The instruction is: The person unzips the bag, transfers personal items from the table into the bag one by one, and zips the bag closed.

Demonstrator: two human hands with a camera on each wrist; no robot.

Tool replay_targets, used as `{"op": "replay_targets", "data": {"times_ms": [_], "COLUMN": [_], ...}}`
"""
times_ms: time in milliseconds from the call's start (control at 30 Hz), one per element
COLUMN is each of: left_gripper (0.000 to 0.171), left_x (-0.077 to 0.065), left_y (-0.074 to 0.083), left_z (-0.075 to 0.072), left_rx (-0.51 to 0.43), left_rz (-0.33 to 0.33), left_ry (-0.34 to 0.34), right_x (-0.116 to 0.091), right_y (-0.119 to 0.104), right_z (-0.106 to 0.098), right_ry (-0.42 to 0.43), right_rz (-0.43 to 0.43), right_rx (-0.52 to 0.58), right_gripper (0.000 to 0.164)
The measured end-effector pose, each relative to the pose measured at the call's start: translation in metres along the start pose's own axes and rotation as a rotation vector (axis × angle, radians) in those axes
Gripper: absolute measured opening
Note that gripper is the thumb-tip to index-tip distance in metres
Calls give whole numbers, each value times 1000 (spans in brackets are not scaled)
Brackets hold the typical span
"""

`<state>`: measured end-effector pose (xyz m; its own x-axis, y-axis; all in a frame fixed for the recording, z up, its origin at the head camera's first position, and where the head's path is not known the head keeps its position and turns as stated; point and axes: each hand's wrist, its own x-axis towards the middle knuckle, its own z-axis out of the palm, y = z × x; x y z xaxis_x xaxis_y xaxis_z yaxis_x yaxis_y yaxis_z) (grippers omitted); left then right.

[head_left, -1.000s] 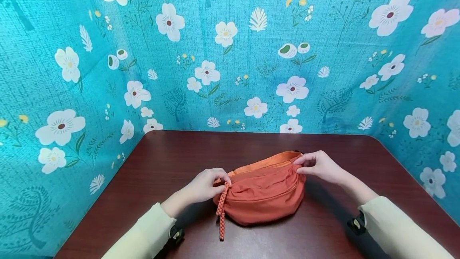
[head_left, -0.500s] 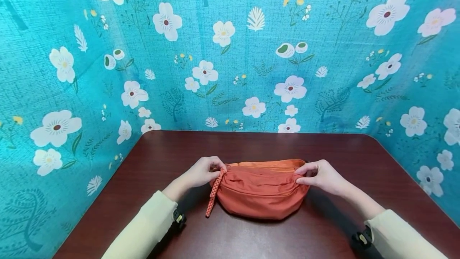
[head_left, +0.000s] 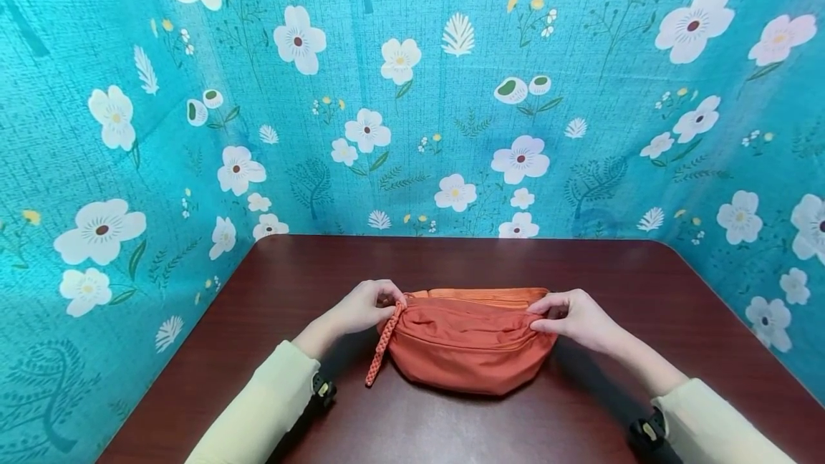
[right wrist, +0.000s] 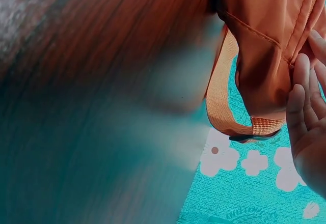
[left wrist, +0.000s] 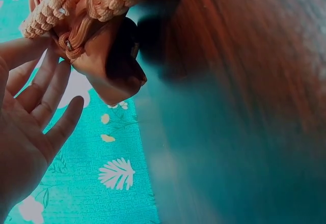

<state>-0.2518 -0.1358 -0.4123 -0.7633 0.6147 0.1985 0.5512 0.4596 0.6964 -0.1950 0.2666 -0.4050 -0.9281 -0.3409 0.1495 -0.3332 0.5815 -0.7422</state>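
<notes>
A rust-orange waist bag point(head_left: 467, 356) sits on the table, its rounded bottom toward me. My left hand point(head_left: 364, 308) pinches its upper left corner, where a braided cord pull point(head_left: 384, 346) hangs down the side; the left wrist view shows the cord point(left wrist: 51, 11) close by the fingertips. At the upper right corner, my right hand point(head_left: 576, 317) pinches the fabric between thumb and fingers. Behind the bag's top edge runs an orange webbing strap point(head_left: 483, 295), and in the right wrist view the strap point(right wrist: 220, 102) loops out from the bag's end with a dark buckle piece point(right wrist: 254, 137).
The dark red-brown table point(head_left: 309, 263) has rounded far corners. A turquoise flowered cloth point(head_left: 412, 92) hangs behind it and along both sides. Dark wrist cameras point(head_left: 324, 391) sit at the cuffs of pale sleeves.
Both hands have kept hold of the bag. It has turned from a slant to nearly level, its left end moving away from me and its right end slightly nearer. Little differs over the last half second.
</notes>
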Motion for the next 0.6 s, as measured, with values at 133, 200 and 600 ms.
{"op": "replay_targets", "data": {"times_ms": [133, 200, 600], "left_gripper": [15, 15, 15], "left_x": [-2, -2, -1], "left_y": [1, 3, 2], "left_z": [0, 0, -1], "left_rx": [-2, -7, -5], "left_rz": [-14, -15, 16], "left_ry": [-18, -26, -51], "right_x": [1, 1, 2], "right_y": [2, 3, 5], "right_z": [0, 0, -4], "right_ry": [15, 20, 14], "right_rz": [-5, -7, -29], "right_rx": [-32, -45, -55], "right_gripper": [23, 24, 25]}}
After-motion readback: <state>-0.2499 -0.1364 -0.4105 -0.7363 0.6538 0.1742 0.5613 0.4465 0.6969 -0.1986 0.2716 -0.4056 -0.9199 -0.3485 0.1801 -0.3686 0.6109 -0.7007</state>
